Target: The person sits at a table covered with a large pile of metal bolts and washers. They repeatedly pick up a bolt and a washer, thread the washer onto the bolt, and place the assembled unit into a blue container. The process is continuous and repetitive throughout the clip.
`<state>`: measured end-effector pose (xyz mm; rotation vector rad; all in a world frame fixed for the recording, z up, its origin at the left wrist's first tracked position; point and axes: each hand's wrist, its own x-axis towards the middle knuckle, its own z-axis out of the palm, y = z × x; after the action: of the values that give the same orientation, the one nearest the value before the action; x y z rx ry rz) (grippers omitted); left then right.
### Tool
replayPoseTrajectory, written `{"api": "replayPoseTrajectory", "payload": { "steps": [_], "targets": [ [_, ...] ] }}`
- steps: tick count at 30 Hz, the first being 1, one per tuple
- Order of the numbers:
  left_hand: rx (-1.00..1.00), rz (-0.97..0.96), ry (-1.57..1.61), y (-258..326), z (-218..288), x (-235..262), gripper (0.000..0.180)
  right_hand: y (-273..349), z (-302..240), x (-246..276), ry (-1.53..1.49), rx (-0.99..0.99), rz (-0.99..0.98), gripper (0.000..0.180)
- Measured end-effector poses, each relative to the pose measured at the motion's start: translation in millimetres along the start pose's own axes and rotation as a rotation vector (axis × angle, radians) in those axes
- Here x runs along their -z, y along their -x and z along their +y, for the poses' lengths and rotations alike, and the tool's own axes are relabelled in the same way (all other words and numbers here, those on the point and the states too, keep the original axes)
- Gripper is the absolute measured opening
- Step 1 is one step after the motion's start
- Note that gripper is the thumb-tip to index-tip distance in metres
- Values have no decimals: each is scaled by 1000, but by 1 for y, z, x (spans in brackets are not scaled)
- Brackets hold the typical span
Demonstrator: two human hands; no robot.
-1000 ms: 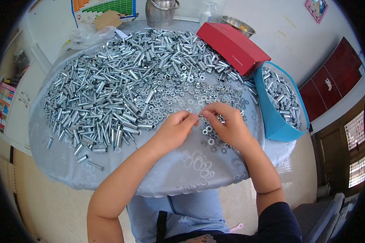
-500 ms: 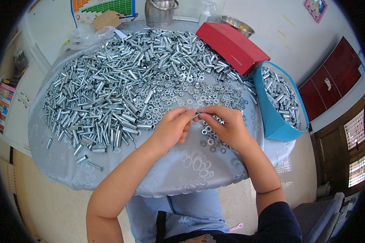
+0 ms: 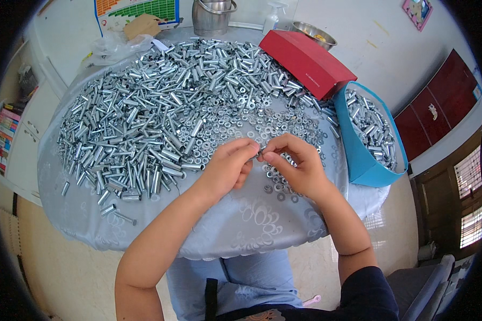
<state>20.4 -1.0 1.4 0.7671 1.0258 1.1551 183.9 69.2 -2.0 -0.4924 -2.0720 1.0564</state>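
My left hand (image 3: pixel 230 163) is closed, pinching a small metal fastener (image 3: pixel 259 154) between thumb and forefinger above the table's near side. Thumb and forefinger of my right hand (image 3: pixel 299 167) pinch the same piece at its right end. The fingers cover most of it, so its exact shape cannot be made out. Beyond and left of my hands lies a broad heap of silvery bolts and metal sleeves (image 3: pixel 128 120). Loose nuts and flat washers (image 3: pixel 276 124) are spread just past my hands, with several washers (image 3: pixel 278 187) below my right hand.
A blue fabric bin (image 3: pixel 367 167) of metal sleeve pieces stands at the table's right edge. Behind it lies a red box (image 3: pixel 310 61). A metal pail (image 3: pixel 210 21), spray bottle (image 3: pixel 271 18), steel bowl (image 3: pixel 331 40) and clear plastic bag (image 3: pixel 115 48) line the far side.
My right fingers have shifted slightly around the fastener's end, and the piece shows less between the fingertips. Both forearms stay nearly in place, and the heaps look the same.
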Motion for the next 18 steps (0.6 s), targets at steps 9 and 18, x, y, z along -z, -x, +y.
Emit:
{"api": "replayPoseTrajectory", "payload": {
  "steps": [9,18],
  "targets": [
    [-154,-99,-149,1,-6,2,22,0,-4,4,-275,-179,-56,18],
    [-117,-41,-178,4,-1,0,26,0,-1,7,-172,-140,-74,15]
  ]
}}
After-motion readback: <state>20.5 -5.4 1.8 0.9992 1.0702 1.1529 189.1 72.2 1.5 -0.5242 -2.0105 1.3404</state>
